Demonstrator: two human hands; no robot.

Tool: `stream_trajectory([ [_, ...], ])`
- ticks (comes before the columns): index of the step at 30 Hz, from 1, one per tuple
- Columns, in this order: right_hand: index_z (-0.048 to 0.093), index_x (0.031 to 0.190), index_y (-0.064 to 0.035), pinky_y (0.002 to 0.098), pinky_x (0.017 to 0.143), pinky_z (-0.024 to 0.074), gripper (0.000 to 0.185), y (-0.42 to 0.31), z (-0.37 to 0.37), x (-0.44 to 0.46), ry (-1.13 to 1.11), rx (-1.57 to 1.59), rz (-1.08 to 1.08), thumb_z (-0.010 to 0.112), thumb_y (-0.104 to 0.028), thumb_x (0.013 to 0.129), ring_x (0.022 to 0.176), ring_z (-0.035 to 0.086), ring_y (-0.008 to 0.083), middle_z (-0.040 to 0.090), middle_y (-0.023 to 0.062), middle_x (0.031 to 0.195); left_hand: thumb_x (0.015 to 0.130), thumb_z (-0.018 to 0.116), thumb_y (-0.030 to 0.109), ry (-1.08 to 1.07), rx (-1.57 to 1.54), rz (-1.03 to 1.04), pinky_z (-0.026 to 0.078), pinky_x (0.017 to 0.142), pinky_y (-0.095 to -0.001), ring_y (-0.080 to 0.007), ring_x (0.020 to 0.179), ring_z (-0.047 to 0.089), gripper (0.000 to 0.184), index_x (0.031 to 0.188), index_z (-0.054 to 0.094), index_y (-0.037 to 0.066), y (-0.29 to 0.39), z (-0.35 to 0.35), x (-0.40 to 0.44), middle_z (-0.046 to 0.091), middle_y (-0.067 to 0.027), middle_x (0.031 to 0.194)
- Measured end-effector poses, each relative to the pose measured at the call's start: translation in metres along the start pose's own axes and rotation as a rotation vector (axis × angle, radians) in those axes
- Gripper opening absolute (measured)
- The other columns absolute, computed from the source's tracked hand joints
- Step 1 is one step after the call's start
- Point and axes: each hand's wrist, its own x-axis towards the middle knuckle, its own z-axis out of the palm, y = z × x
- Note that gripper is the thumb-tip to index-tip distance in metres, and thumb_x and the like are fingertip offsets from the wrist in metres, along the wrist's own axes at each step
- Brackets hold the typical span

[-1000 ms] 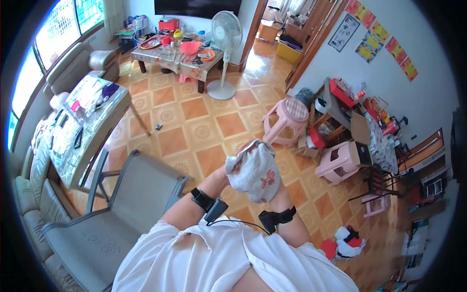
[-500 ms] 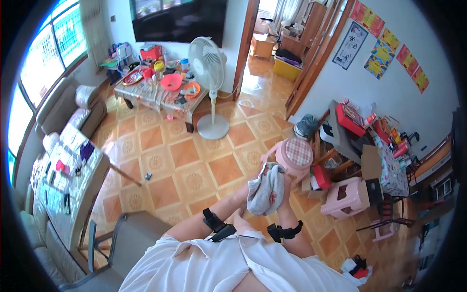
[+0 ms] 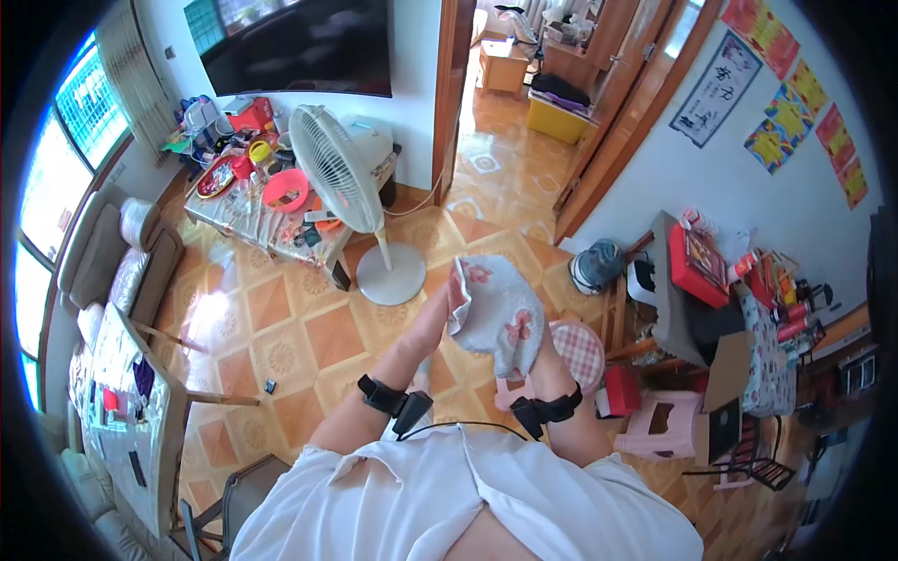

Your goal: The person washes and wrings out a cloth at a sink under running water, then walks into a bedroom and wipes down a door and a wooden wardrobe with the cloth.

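A light grey towel (image 3: 500,313) with reddish flower prints is held up in front of me, spread between both hands. My left hand (image 3: 436,316) grips its left edge, with the fingers partly behind the cloth. At the lower right, the towel drapes over my right hand (image 3: 549,360), which is closed on it; most of those fingers are hidden by the cloth. Beyond the towel stands a white pedestal fan (image 3: 339,173), its round base (image 3: 390,274) on the tiled floor, apart from both hands.
A low table (image 3: 271,234) crowded with bowls and small items stands behind the fan. To the right are a pink stool with a checked seat (image 3: 577,355), a pink plastic stool (image 3: 659,425) and a loaded chair (image 3: 673,309). Another table (image 3: 140,439) stands at left.
The towel has gone from a folded bundle to spread out, and is higher. My left hand has moved up and left. The view has shifted, with the fan now tilted in view.
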Motion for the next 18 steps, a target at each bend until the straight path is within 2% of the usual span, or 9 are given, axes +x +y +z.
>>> stream_trajectory([
  [1, 0.054, 0.140, -0.0095, 0.0301, 0.085, 0.0589, 0.038, -0.001, 0.002, 0.040, 0.074, 0.288, 0.201, 0.049, -0.033, 0.110, 0.099, 0.066, 0.0149, 0.065, 0.0021, 0.123, 0.112, 0.031, 0.055, -0.018, -0.058, -0.025, 0.046, 0.101, -0.0311, -0.0129, 0.120, 0.057, 0.059, 0.147, 0.052, 0.012, -0.003, -0.012, 0.028, 0.060, -0.0009, 0.137],
  [4, 0.053, 0.140, -0.0109, 0.0307, 0.085, 0.0594, 0.035, -0.044, 0.017, 0.134, 0.041, 0.410, 0.234, 0.047, -0.029, 0.111, 0.098, 0.066, 0.0150, 0.065, 0.0015, 0.119, 0.111, 0.036, 0.054, -0.124, 0.020, -0.120, 0.046, 0.105, -0.0299, -0.0119, 0.122, 0.058, 0.058, 0.153, 0.047, 0.014, -0.004, -0.043, 0.143, 0.061, 0.0008, 0.137],
  [5, 0.054, 0.139, -0.0113, 0.0307, 0.085, 0.0598, 0.034, -0.055, 0.001, 0.165, 0.025, 0.141, 0.109, 0.046, -0.028, 0.111, 0.098, 0.067, 0.0150, 0.065, 0.0019, 0.117, 0.112, 0.038, 0.052, -0.208, 0.213, -0.046, 0.047, 0.097, -0.0270, -0.0103, 0.111, 0.059, 0.056, 0.149, 0.051, 0.013, -0.013, -0.061, 0.189, 0.062, 0.0023, 0.128],
  [6, 0.054, 0.138, -0.0117, 0.0307, 0.084, 0.0601, 0.033, -0.066, -0.015, 0.195, 0.042, -0.131, -0.012, 0.045, -0.027, 0.111, 0.097, 0.068, 0.0149, 0.066, 0.0022, 0.116, 0.112, 0.038, 0.052, -0.215, 0.209, -0.030, 0.047, 0.097, -0.0270, -0.0103, 0.111, 0.059, 0.056, 0.149, 0.051, 0.013, -0.003, -0.061, 0.235, 0.062, 0.0023, 0.128],
  [8, 0.055, 0.137, -0.0121, 0.0312, 0.084, 0.0605, 0.031, -0.059, -0.077, 0.259, 0.009, 0.126, 0.060, 0.046, -0.027, 0.110, 0.096, 0.069, 0.0155, 0.066, 0.0030, 0.114, 0.111, 0.040, 0.052, -0.062, 0.316, -0.104, 0.046, 0.093, -0.0253, -0.0087, 0.105, 0.057, 0.055, 0.146, 0.054, 0.012, 0.000, -0.045, 0.295, 0.062, 0.0033, 0.121],
  [11, 0.057, 0.134, -0.0106, 0.0322, 0.083, 0.0607, 0.030, -0.074, -0.135, 0.333, 0.122, 0.243, 0.119, 0.046, -0.026, 0.110, 0.095, 0.069, 0.0169, 0.068, 0.0045, 0.114, 0.111, 0.041, 0.050, -0.184, 0.326, -0.112, 0.046, 0.097, -0.0270, -0.0098, 0.107, 0.057, 0.054, 0.144, 0.057, 0.011, 0.029, -0.034, 0.396, 0.064, 0.0017, 0.121],
  [14, 0.057, 0.134, -0.0100, 0.0325, 0.082, 0.0607, 0.031, -0.124, -0.144, 0.385, 0.249, 0.260, 0.091, 0.047, -0.025, 0.110, 0.096, 0.069, 0.0173, 0.068, 0.0048, 0.115, 0.112, 0.040, 0.046, -0.214, 0.386, -0.109, 0.045, 0.101, -0.0303, -0.0147, 0.107, 0.059, 0.049, 0.137, 0.060, 0.009, 0.026, -0.029, 0.495, 0.065, -0.0008, 0.118],
  [16, 0.057, 0.135, -0.0095, 0.0328, 0.082, 0.0606, 0.031, -0.141, -0.163, 0.418, 0.298, 0.263, 0.076, 0.047, -0.025, 0.110, 0.096, 0.069, 0.0176, 0.068, 0.0050, 0.116, 0.112, 0.038, 0.045, -0.352, 0.284, -0.240, 0.045, 0.102, -0.0301, -0.0161, 0.110, 0.060, 0.047, 0.128, 0.063, 0.010, 0.042, -0.020, 0.544, 0.065, -0.0023, 0.117],
  [18, 0.057, 0.135, -0.0091, 0.0330, 0.081, 0.0606, 0.032, -0.159, -0.195, 0.468, 0.317, 0.249, 0.051, 0.047, -0.025, 0.110, 0.096, 0.069, 0.0179, 0.068, 0.0052, 0.117, 0.112, 0.036, 0.047, -0.311, 0.314, -0.201, 0.045, 0.101, -0.0295, -0.0153, 0.110, 0.060, 0.048, 0.125, 0.064, 0.010, 0.034, -0.018, 0.617, 0.065, -0.0021, 0.117],
])
